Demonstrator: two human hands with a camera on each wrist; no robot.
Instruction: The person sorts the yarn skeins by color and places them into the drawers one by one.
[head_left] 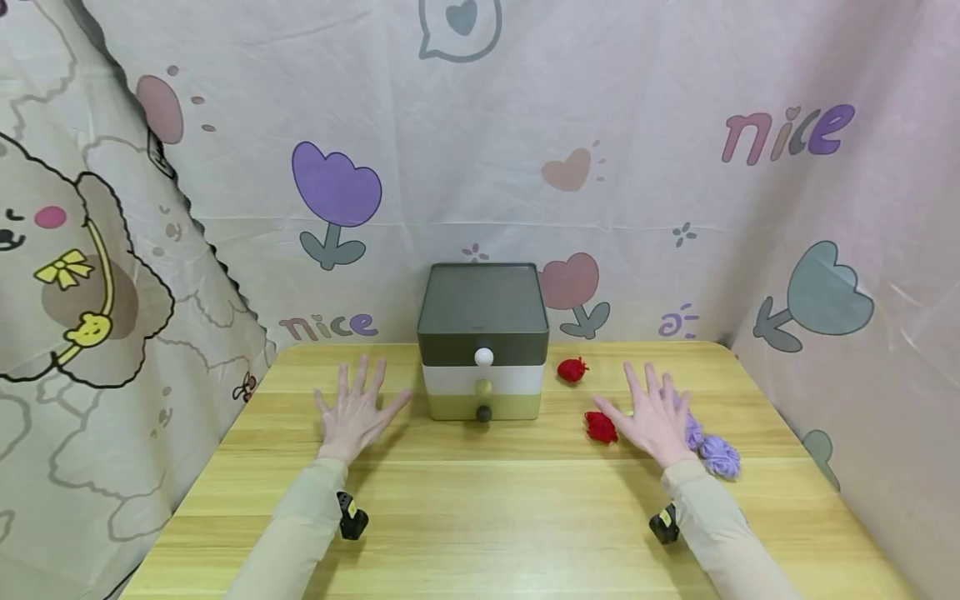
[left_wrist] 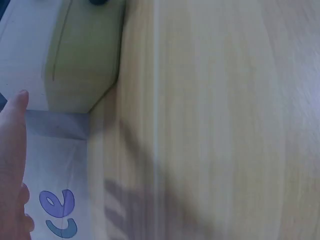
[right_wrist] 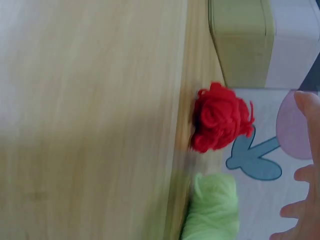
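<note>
At the back of the table stands a small three-drawer box (head_left: 483,304), its drawers dark grey, white and olive, each with a round knob; all look closed. Left of it my left hand (head_left: 354,415) is held over the table, fingers spread, holding nothing. My right hand (head_left: 656,421) is spread the same way on the right, also holding nothing. Beside its thumb lies a red yarn ball (head_left: 601,427); another red yarn ball (head_left: 572,370) is near the box. Purple yarn balls (head_left: 720,457) are partly behind the right hand. The right wrist view shows a green yarn ball (right_wrist: 212,207), mostly covered in the head view.
The light wooden table (head_left: 480,525) carries all of this. A printed cloth (head_left: 465,150) hangs right behind the table's back edge and along both sides. A small black device (head_left: 352,517) sits at each wrist.
</note>
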